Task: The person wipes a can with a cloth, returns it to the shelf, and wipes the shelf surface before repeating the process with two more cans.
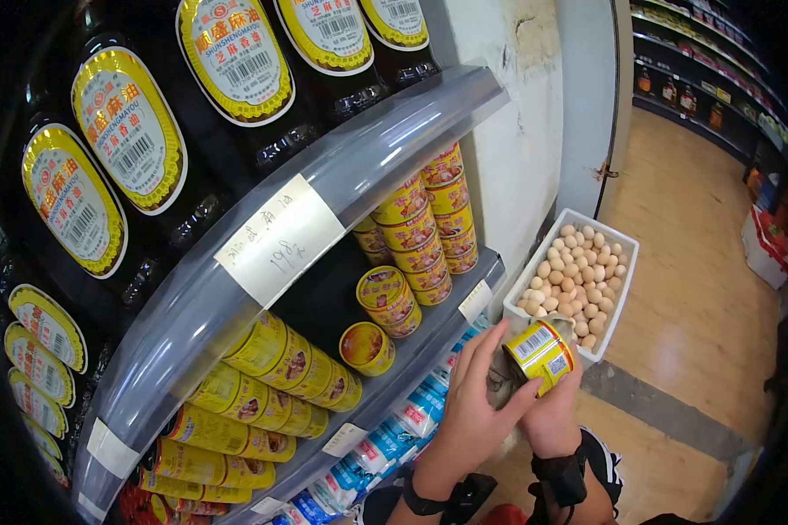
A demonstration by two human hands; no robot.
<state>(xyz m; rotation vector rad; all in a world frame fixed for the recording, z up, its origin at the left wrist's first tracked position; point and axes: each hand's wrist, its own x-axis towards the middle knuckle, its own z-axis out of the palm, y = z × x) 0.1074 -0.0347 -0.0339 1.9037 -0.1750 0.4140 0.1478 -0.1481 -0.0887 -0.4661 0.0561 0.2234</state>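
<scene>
A yellow food can (538,354) with a barcode on its label lies tilted between my hands. My right hand (556,416) is closed around its lower side. On its left, my left hand (474,398) curves toward it, the thumb at the can and the fingers stretched up. A crumpled greyish cloth (496,378) shows between that thumb and the fingers, and more of it seems to peek out past the can's top. How much of the cloth each hand grips is partly hidden. Black bands are on both wrists.
A shelf on the left holds stacked yellow cans (298,372) and pink-and-yellow cans (411,232). Oil bottles (130,131) stand above, behind a clear guard (394,140). Blue-and-white packets (420,407) lie below. A white crate (617,324) of eggs stands on the floor (692,254).
</scene>
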